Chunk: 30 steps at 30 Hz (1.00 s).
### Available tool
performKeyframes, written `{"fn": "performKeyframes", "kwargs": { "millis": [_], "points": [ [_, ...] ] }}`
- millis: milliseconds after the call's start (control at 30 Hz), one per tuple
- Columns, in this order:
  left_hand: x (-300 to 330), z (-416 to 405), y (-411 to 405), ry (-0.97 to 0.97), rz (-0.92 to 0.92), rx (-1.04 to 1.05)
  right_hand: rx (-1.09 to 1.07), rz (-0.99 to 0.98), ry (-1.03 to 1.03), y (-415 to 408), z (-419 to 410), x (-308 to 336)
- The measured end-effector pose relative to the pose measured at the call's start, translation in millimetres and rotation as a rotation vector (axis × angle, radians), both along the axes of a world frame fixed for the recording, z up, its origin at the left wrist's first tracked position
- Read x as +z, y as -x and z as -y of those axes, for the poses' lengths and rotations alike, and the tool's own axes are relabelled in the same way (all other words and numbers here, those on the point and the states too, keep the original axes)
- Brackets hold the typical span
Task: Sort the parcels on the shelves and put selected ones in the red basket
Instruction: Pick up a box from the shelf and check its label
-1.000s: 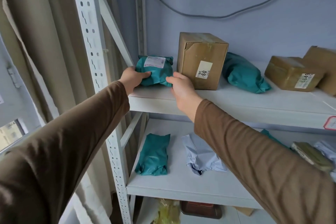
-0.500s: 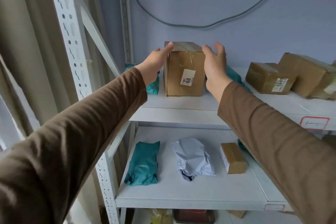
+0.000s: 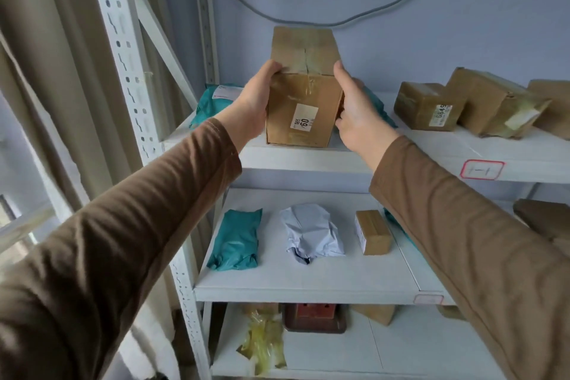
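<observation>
Both hands (image 3: 308,105) outstretched, clasping cardboard box (image 3: 303,95)

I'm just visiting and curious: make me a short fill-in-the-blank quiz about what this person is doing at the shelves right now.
1. The left hand and right hand grip a tall cardboard box on the ____ shelf.
2. The white label on that box shows the number ____.
3. On the shelf below, the crumpled white parcel lies between a small brown box and a ____ bag.
4. The person's sleeves are ____.

Missing words: top; 60; teal; brown
</observation>
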<state>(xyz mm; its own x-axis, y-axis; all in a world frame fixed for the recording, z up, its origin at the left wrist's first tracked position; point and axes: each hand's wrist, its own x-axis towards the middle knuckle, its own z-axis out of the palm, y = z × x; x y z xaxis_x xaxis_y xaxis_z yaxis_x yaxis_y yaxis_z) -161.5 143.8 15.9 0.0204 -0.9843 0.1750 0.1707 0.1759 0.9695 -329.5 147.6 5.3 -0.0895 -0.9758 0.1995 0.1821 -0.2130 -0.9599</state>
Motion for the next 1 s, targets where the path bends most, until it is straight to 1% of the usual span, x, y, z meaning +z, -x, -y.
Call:
{"fn": "performKeyframes", "kwargs": {
  "millis": [167, 367, 467, 533, 633, 667, 700, 800, 900, 1000],
  "points": [
    [-28.8, -106.4, 14.9, 0.161, -0.014, 0.011, 0.081, 0.142, 0.053, 19.2, -106.3, -22.6],
    [-88.2, -230.7, 33.6, 0.365, 0.195, -0.04, 0.079, 0.201, -0.011, 48.1, -216.4, -76.9],
    [-121.0, -275.7, 39.6, 0.399, 0.286, -0.081, 0.132, 0.263, -0.063, 62.0, -254.4, -112.3],
    [-144.3, -303.0, 43.1, 0.395, 0.39, -0.088, 0.153, 0.347, -0.115, 71.2, -274.3, -137.7],
    [-175.8, -341.4, 49.2, 0.44, 0.702, 0.01, 0.177, 0.476, -0.241, 85.9, -301.2, -179.7],
    [-183.7, -350.8, 51.1, 0.467, 0.766, 0.02, 0.181, 0.515, -0.281, 91.1, -307.0, -194.5],
    [-189.5, -358.2, 52.2, 0.483, 0.785, 0.005, 0.182, 0.537, -0.323, 95.3, -311.6, -207.9],
    [-199.0, -364.2, 52.2, 0.456, 0.696, -0.058, 0.203, 0.584, -0.399, 104.0, -318.0, -238.4],
    [-205.6, -355.3, 50.0, 0.422, 0.616, -0.021, 0.233, 0.626, -0.422, 108.5, -315.3, -255.3],
    [-212.3, -334.1, 45.2, 0.34, 0.581, -0.017, 0.228, 0.599, -0.441, 101.4, -305.8, -267.2]
  ]
}}
